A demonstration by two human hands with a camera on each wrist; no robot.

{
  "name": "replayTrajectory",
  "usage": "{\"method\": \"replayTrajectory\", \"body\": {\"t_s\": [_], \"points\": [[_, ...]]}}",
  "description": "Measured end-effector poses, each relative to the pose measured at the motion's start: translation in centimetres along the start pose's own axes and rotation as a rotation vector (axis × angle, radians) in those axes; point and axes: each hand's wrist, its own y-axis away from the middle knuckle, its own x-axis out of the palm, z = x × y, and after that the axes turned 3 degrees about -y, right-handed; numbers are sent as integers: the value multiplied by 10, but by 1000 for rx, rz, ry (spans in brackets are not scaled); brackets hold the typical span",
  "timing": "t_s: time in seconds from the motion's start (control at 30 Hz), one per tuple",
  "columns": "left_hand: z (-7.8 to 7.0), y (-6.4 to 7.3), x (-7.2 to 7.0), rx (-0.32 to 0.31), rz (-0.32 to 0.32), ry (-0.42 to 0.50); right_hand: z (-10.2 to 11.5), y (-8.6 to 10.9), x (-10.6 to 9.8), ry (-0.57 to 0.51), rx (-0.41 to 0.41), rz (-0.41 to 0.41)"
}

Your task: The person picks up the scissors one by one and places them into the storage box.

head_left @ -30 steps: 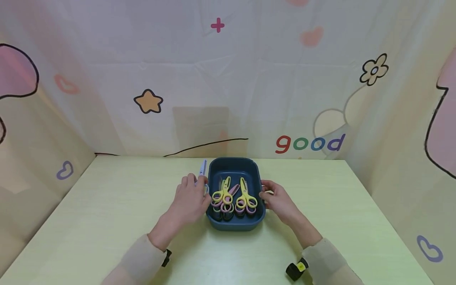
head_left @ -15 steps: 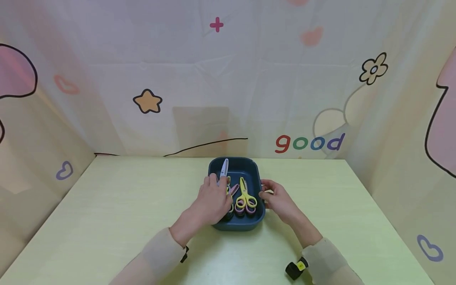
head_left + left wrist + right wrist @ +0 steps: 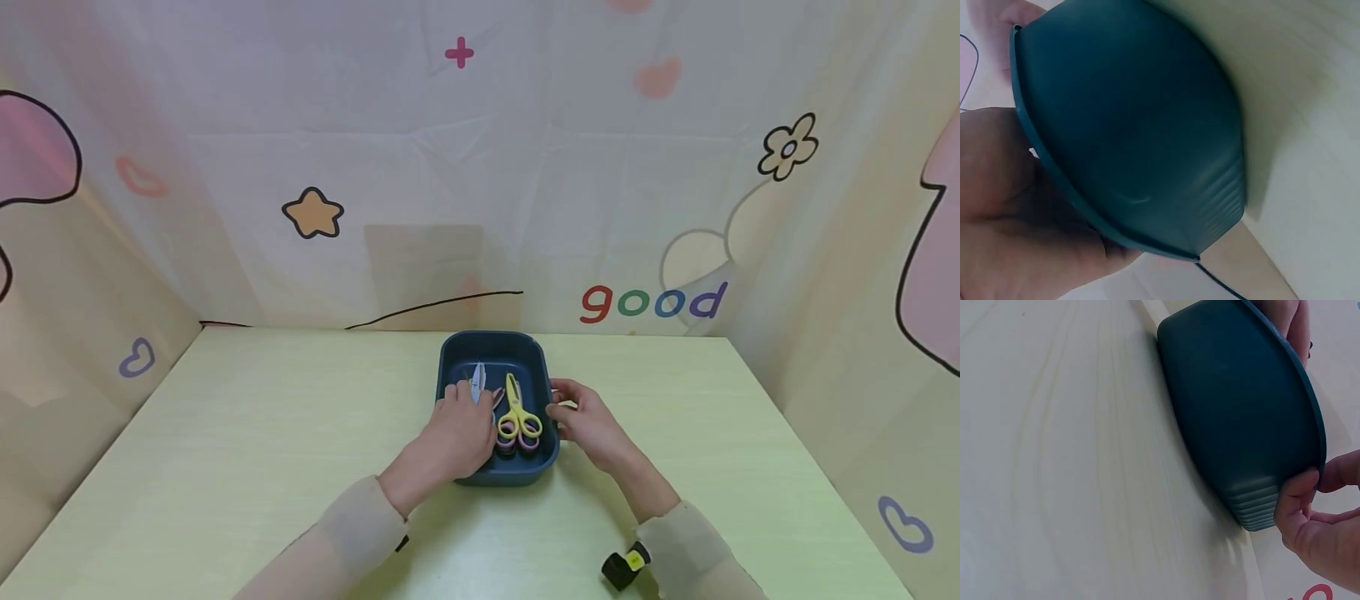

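Observation:
A dark blue plastic basket (image 3: 492,477) stands on the table, with several craft scissors lying inside. Over its left part my left hand (image 3: 457,427) reaches in and holds a pair of pale blue scissors (image 3: 477,379), blade end pointing away from me; their handles are mostly hidden under the fingers. To the right of it lie yellow scissors (image 3: 512,408), on top of a pair with pink and black handles (image 3: 528,441). My right hand (image 3: 588,425) pinches the basket's right rim, thumb and fingers on either side of the wall in the right wrist view.
The pale wooden table (image 3: 285,450) extends on both sides of the basket. A printed curtain (image 3: 420,167) hangs behind the table and along its sides. Each wrist wears a black device, such as the right wrist camera (image 3: 621,571).
My left hand has carried the pale blue scissors from left of the basket over its rim, then down among the other scissors. The right hand keeps its place on the rim.

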Motion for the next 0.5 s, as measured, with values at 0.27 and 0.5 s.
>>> {"method": "replayTrajectory", "body": {"t_s": [0.27,0.5], "points": [[-1,2,3,-16,12,-92,1,1,-1,11,-5,8],[2,2,3,6,-15,-29,3,2,-3,24,8,5]]}}
